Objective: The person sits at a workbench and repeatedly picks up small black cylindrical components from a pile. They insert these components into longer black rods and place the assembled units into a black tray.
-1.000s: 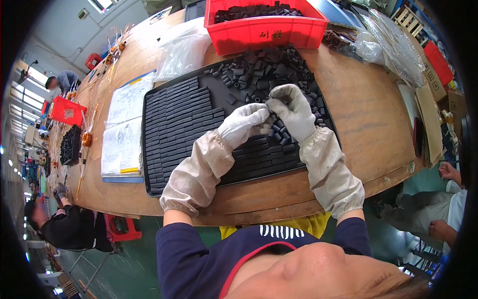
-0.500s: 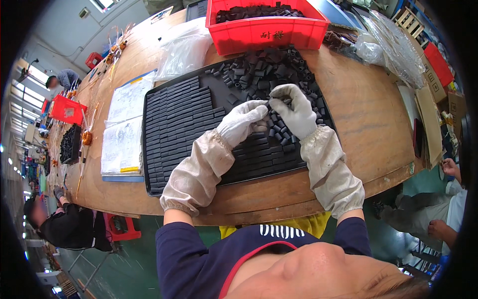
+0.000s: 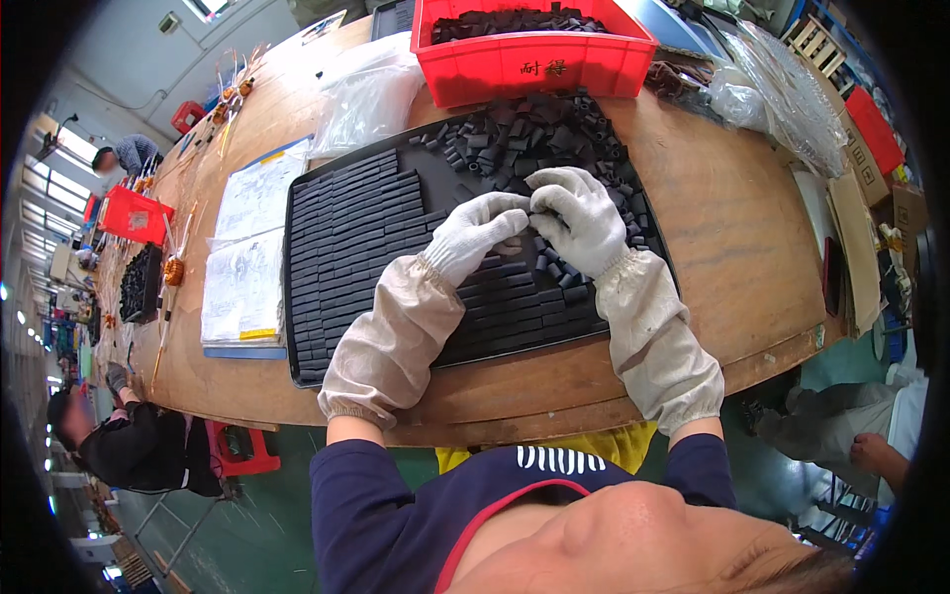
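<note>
Left hand (image 3: 482, 230) & right hand (image 3: 577, 220): white knit cloth gloves, matt, w/ beige woven fabric sleeve covers (image 3: 394, 342). Small black blocks (image 3: 534, 139): matt, dull, hard-looking. Black tray (image 3: 302, 361): plastic, semi-matt. Table (image 3: 727, 233): wood, smooth, light sheen. Red bin (image 3: 539, 64): glossy plastic. Clear bags (image 3: 361, 99): thin shiny plastic film. Paper sheets (image 3: 247, 247): matt.

Small black blocks (image 3: 524, 139) lie heaped loose on the black tray's (image 3: 297, 297) far end, others in neat rows
</note>
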Tool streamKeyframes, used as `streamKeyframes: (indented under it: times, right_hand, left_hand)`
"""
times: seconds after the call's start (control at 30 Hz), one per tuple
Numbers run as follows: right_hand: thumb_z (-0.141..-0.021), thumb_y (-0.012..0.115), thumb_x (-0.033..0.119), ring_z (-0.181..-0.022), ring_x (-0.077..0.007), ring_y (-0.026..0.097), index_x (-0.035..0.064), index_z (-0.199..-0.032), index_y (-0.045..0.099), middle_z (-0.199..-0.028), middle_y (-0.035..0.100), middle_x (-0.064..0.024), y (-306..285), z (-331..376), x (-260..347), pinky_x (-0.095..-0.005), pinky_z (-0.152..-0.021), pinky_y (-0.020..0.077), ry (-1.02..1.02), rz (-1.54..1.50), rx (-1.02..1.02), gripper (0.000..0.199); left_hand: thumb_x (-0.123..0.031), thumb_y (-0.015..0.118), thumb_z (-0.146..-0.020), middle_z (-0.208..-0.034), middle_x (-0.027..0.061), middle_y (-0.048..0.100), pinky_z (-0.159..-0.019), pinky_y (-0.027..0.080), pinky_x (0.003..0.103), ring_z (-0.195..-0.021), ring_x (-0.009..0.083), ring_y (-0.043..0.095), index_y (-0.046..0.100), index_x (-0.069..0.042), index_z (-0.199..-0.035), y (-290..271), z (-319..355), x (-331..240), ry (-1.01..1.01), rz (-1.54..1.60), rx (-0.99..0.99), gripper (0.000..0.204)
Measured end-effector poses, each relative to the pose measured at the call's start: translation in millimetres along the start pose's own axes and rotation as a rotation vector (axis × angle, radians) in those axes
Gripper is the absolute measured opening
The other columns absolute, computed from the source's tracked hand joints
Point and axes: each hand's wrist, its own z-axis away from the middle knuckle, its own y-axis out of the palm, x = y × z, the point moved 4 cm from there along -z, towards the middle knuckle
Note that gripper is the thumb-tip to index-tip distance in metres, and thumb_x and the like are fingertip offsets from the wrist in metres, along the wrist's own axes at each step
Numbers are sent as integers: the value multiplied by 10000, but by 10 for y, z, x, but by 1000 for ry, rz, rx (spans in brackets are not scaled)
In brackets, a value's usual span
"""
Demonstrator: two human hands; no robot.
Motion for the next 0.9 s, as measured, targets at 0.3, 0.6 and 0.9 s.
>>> streamKeyframes:
  times: [0.3, 0.6, 0.9]
  right_hand:
    - [-801, 828, 134, -1039, -329, 672, 95, -1041, 688, -1079, 721, -84, -84, -11, -69, -441, -914, 536, 59, -3, -198, 280]
    - [-822, 812, 126, -1011, -309, 676, 115, -1041, 708, -1058, 720, -63, -95, 28, -204, -417, -890, 534, 180, 35, -239, 243]
    - [-870, 747, 132, -1080, -314, 649, 147, -1028, 728, -1112, 707, -55, -149, 85, -471, -452, -963, 500, 231, 227, -233, 160]
  left_hand:
    - [-240, 776, -880, -1174, 103, 671, -968, 510, 384, -1112, 282, 617, 808, -210, -1107, -829, 25, -283, 307, -1299, -621, 232]
    - [-281, 764, -839, -1461, 140, 557, -1111, 426, 478, -1351, 375, 481, 820, -276, -1055, -869, 72, -190, 141, -1678, -532, 223]
    - [-273, 741, -848, -1173, 100, 711, -1037, 442, 506, -1133, 335, 627, 740, -157, -1120, -704, -39, -159, 485, -1502, -503, 296]
